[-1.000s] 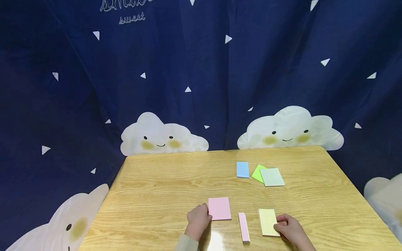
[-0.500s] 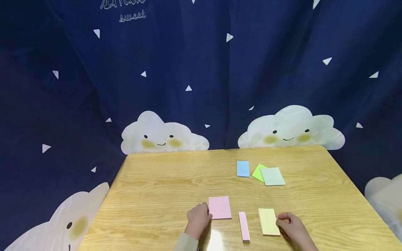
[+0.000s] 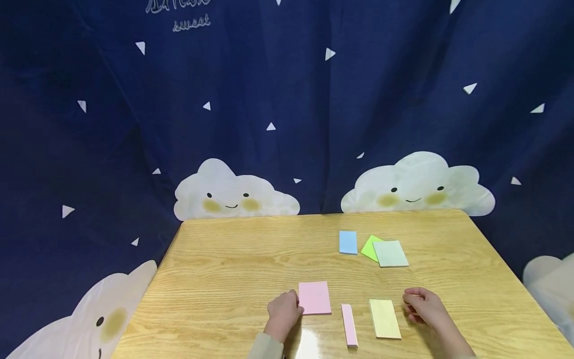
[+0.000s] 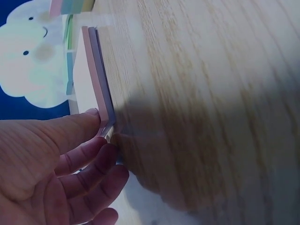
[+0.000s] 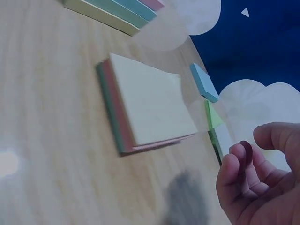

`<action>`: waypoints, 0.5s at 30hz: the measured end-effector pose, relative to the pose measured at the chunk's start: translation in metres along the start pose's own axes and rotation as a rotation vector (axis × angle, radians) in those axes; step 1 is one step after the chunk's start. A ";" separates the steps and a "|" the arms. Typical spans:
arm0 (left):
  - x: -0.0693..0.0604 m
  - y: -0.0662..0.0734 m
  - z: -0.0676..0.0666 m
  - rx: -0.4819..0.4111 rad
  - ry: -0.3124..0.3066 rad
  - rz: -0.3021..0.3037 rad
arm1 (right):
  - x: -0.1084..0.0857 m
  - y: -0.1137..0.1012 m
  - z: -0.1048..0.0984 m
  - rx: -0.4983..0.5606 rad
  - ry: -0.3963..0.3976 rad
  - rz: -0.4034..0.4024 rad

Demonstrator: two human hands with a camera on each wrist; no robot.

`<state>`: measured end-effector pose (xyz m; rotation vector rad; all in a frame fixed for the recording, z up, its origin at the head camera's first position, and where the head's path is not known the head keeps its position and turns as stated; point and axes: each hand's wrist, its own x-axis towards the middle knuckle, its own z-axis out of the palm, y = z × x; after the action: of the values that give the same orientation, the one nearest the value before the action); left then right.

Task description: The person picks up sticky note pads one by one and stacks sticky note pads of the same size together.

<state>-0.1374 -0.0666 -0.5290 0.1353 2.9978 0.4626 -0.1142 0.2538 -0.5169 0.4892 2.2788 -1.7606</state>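
Note:
A square pink pad (image 3: 315, 298) lies flat on the table, and my left hand (image 3: 284, 313) pinches its left corner. In the left wrist view, the thumb of my left hand (image 4: 61, 154) is on the top and the fingers are at the edge of the layered pad (image 4: 96, 77). A yellow pad (image 3: 384, 319) lies near the front; the right wrist view shows pink and green layers under its pale top (image 5: 150, 101). To its right, apart from it, my right hand (image 3: 426, 308) hangs with loosely bent fingers, holding nothing; the right wrist view shows this hand (image 5: 262, 178) too.
Between the pink and yellow pads lies a narrow pink strip pad (image 3: 349, 325). Farther back are a blue pad (image 3: 348, 242) and a light grey-green pad (image 3: 391, 253) overlapping a bright green one (image 3: 370, 248). A dark blue curtain (image 3: 251, 75) hangs behind the table.
My right hand has let go of the yellow pad's right edge and moved away to the right and slightly back. My left hand stays at the pink pad.

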 end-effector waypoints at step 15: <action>-0.001 -0.002 -0.001 -0.020 -0.002 0.001 | 0.024 -0.019 -0.017 0.067 0.019 -0.027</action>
<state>-0.1368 -0.0692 -0.5288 0.1353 2.9909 0.4916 -0.1435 0.2687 -0.5051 0.4919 2.2559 -1.8580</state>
